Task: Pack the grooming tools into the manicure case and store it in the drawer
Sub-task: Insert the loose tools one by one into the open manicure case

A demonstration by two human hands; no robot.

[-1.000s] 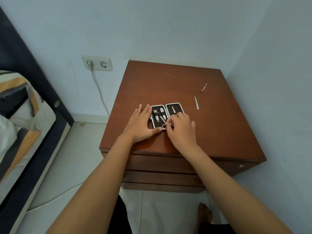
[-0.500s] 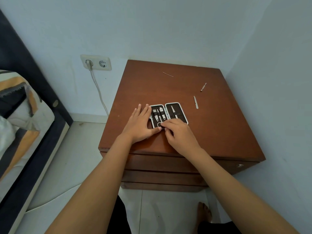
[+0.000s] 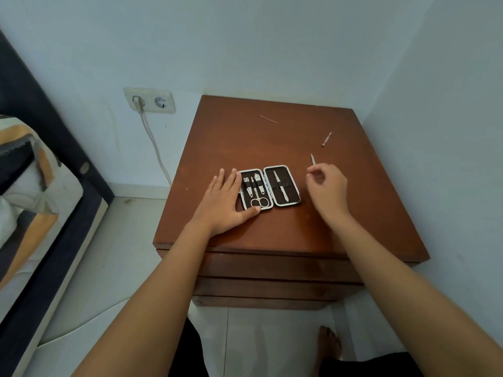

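Observation:
The manicure case (image 3: 294, 186) lies open on the brown nightstand (image 3: 245, 142). Its left half holds small scissors (image 3: 258, 201) and clippers, its right half a slim metal tool. My left hand (image 3: 223, 202) lies flat on the case's left edge, thumb at its front corner. My right hand (image 3: 328, 189) hovers to the right of the case, fingers loosely curled and empty, fingertips just below a loose metal tool (image 3: 313, 159). A second loose tool (image 3: 326, 139) lies farther back right. A thin metal pin (image 3: 268, 119) rests near the back.
Closed drawer fronts (image 3: 272, 268) sit under the nightstand top. Walls close in behind and on the right. A wall socket (image 3: 149, 100) with a white cable is at the left, and a bed (image 3: 32, 186) beyond it. My bare foot (image 3: 328, 341) is on the tiled floor.
My right hand has left the scissors in the case and moved right and back toward the loose tool. The scissors now sit uncovered in the left half. My left hand stays put.

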